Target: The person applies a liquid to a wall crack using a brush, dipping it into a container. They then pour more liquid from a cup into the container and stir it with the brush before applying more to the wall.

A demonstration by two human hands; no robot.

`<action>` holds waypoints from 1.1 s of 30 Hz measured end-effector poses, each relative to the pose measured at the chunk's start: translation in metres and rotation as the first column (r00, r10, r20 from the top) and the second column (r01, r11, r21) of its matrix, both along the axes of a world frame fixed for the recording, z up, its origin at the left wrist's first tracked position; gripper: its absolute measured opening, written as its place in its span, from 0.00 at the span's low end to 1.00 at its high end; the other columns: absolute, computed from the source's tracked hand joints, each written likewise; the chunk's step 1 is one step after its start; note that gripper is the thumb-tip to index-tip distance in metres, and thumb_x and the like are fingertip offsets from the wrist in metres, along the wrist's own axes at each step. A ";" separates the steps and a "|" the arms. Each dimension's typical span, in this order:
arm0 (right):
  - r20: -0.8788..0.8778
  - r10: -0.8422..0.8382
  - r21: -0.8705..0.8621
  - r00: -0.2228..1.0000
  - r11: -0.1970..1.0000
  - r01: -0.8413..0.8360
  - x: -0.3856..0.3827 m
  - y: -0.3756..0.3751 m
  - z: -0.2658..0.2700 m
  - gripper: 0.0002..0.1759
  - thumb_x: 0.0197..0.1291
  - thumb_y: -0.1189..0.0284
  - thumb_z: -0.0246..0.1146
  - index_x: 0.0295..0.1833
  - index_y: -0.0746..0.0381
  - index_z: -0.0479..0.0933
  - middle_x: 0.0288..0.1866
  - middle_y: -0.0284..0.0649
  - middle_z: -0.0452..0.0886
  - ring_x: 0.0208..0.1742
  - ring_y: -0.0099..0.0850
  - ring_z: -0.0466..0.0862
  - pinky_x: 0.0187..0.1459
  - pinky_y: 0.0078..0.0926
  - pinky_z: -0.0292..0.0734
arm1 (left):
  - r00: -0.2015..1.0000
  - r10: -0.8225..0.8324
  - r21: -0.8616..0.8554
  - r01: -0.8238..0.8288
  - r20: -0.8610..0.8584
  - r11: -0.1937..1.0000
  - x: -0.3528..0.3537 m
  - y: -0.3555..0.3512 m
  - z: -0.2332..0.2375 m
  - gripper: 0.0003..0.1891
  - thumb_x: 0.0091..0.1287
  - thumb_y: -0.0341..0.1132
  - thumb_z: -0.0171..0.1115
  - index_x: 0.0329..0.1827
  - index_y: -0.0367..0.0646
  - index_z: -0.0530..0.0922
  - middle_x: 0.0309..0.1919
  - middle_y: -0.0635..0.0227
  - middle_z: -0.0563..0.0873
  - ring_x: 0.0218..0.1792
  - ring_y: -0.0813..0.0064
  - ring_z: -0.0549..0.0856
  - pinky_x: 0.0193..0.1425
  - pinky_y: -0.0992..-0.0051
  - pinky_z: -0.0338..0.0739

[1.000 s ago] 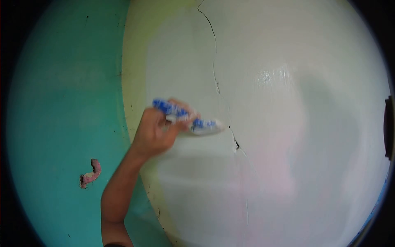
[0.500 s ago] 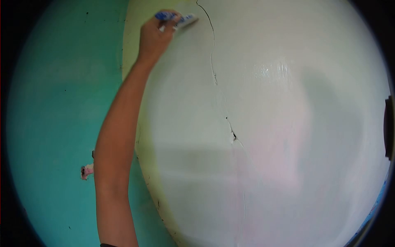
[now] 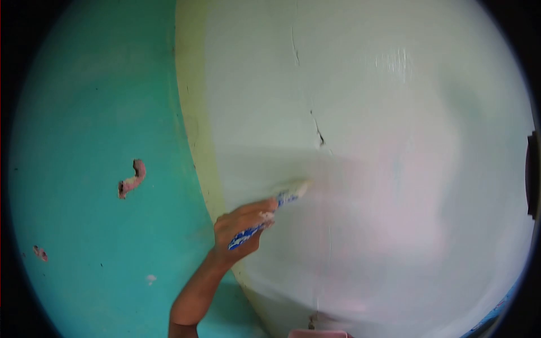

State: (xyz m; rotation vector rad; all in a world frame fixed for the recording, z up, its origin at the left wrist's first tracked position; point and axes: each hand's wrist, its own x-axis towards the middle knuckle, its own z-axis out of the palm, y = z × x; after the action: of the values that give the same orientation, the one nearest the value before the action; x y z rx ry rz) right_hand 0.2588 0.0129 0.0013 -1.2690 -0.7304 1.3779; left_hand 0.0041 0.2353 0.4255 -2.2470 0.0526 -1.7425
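My left hand (image 3: 242,225) is closed around a paintbrush (image 3: 290,194). Its blue handle is smeared with white paint and sticks out below my fingers. The pale bristles point up and right, at the white wall (image 3: 270,124), and look slightly blurred. Just right of the bristle tip, a pinkish patch (image 3: 383,208) shows through the white coat. A thin crack (image 3: 320,137) with a small dark hole runs down the wall above the brush. My right hand is out of view.
A yellowish strip (image 3: 194,124) separates the white wall from a teal wall (image 3: 101,129) on the left. The teal wall has chipped pink gouges (image 3: 131,181). The rim of a pink container (image 3: 318,334) shows at the bottom edge. A dark object (image 3: 532,174) stands at the far right.
My left hand has come down with the paintbrush, from the upper wall near the yellowish strip to lower on the white wall. The view has tilted down, and the pink container's rim now shows.
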 end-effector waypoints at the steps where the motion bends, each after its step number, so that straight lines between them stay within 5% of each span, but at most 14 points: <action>1: -0.007 0.004 0.022 1.000 1.000 -0.004 0.000 0.001 0.000 0.50 0.69 0.54 0.70 0.86 0.53 0.49 0.68 0.59 0.69 0.63 0.53 0.80 0.48 0.50 0.91 | 0.998 -0.057 -0.149 0.061 0.037 0.987 -0.001 -0.010 -0.028 0.15 0.59 0.11 0.70 0.46 0.37 0.84 0.47 0.50 0.92 0.49 0.62 0.93 0.51 0.70 0.91; 4: -0.039 0.000 0.068 0.999 0.998 0.002 0.005 -0.002 -0.001 0.49 0.71 0.53 0.68 0.86 0.53 0.48 0.72 0.58 0.66 0.65 0.52 0.79 0.52 0.54 0.90 | 0.990 -0.110 -0.516 0.140 0.089 0.845 0.005 -0.047 -0.101 0.13 0.62 0.13 0.70 0.46 0.36 0.85 0.45 0.54 0.93 0.49 0.65 0.93 0.52 0.71 0.89; 6: 0.005 -0.023 -0.026 1.000 0.999 0.023 0.013 -0.008 -0.002 0.45 0.68 0.60 0.71 0.83 0.50 0.54 0.62 0.51 0.74 0.55 0.40 0.82 0.48 0.36 0.87 | 0.994 -0.080 -0.710 0.110 0.076 0.696 0.009 -0.073 -0.140 0.11 0.64 0.15 0.69 0.46 0.36 0.85 0.44 0.57 0.93 0.48 0.67 0.93 0.51 0.72 0.87; 8: -0.056 -0.039 0.000 0.998 0.999 0.039 0.006 -0.008 0.019 0.40 0.71 0.62 0.67 0.82 0.49 0.55 0.59 0.46 0.79 0.59 0.40 0.83 0.51 0.50 0.87 | 0.999 -0.014 -0.862 0.042 0.040 0.505 0.006 -0.093 -0.171 0.09 0.66 0.16 0.68 0.46 0.36 0.85 0.42 0.60 0.93 0.47 0.69 0.93 0.51 0.73 0.86; 10: -0.121 -0.034 0.033 0.992 0.999 0.038 0.000 -0.009 0.033 0.44 0.68 0.56 0.70 0.83 0.48 0.56 0.61 0.48 0.73 0.57 0.37 0.80 0.48 0.35 0.85 | 0.999 -0.012 -0.892 -0.035 -0.046 0.451 0.008 -0.109 -0.187 0.06 0.68 0.22 0.68 0.46 0.36 0.86 0.40 0.63 0.93 0.43 0.72 0.92 0.45 0.75 0.85; 17: -0.139 0.021 0.121 0.990 0.993 -0.004 0.010 0.025 0.060 0.41 0.72 0.59 0.66 0.84 0.49 0.56 0.62 0.47 0.72 0.58 0.35 0.80 0.53 0.33 0.82 | 0.964 -0.040 -0.926 -0.239 -0.262 0.294 0.028 -0.115 -0.202 0.07 0.68 0.27 0.70 0.46 0.36 0.86 0.38 0.61 0.92 0.36 0.72 0.91 0.38 0.74 0.83; 20: -0.113 0.047 0.109 0.992 0.993 -0.035 0.007 0.023 0.060 0.37 0.78 0.62 0.58 0.85 0.50 0.51 0.69 0.45 0.76 0.66 0.37 0.82 0.56 0.45 0.87 | 0.931 -0.049 -0.903 -0.337 -0.362 0.267 0.032 -0.118 -0.206 0.08 0.68 0.27 0.71 0.47 0.36 0.86 0.38 0.62 0.92 0.35 0.72 0.91 0.37 0.74 0.82; 23: -0.201 0.018 0.115 0.979 0.993 0.005 0.005 0.024 0.066 0.40 0.73 0.61 0.65 0.84 0.49 0.55 0.62 0.47 0.72 0.60 0.36 0.80 0.54 0.34 0.83 | 0.920 -0.057 -0.899 -0.363 -0.387 0.247 0.034 -0.117 -0.210 0.08 0.68 0.29 0.71 0.48 0.38 0.86 0.37 0.62 0.92 0.34 0.72 0.91 0.35 0.75 0.81; 33: -0.250 -0.025 0.134 0.968 0.989 0.060 -0.003 -0.017 0.076 0.37 0.76 0.61 0.62 0.84 0.52 0.55 0.58 0.42 0.77 0.57 0.31 0.82 0.51 0.32 0.83 | 0.889 -0.168 -0.882 -0.364 -0.425 0.300 0.034 -0.132 -0.224 0.08 0.70 0.32 0.70 0.47 0.37 0.87 0.32 0.58 0.90 0.29 0.68 0.89 0.34 0.70 0.83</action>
State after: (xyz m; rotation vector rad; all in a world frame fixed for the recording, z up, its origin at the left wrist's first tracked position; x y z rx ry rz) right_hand 0.2558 -0.0046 0.0772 -0.9758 -0.6120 1.3935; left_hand 0.0382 0.1030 0.2018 -3.2956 -1.4210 -1.1646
